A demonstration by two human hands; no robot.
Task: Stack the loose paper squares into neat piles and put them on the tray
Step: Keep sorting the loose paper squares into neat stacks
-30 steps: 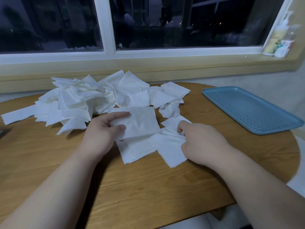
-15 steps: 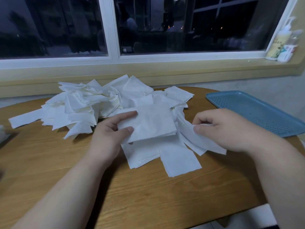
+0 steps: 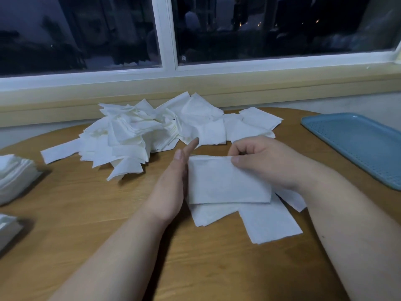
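Right hand (image 3: 267, 161) pinches the top edge of a paper square (image 3: 225, 183), left of the tray (image 3: 355, 144); sheet count in the pinch unclear. Left hand (image 3: 171, 187), fingers straight and together, presses the square's side away from the tray. Squares beneath (image 3: 269, 222) partly covered. Loose heap (image 3: 156, 131) farther from the tray. Stacked piles (image 3: 15, 177) farthest off, cut by the frame. Tray's right end cut off.

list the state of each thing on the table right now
left hand, open flat, edge against top paper square
right hand, pinching that square's far edge
loose paper heap, unsorted, behind the hands
blue tray, empty
stacked piles, neat, far left
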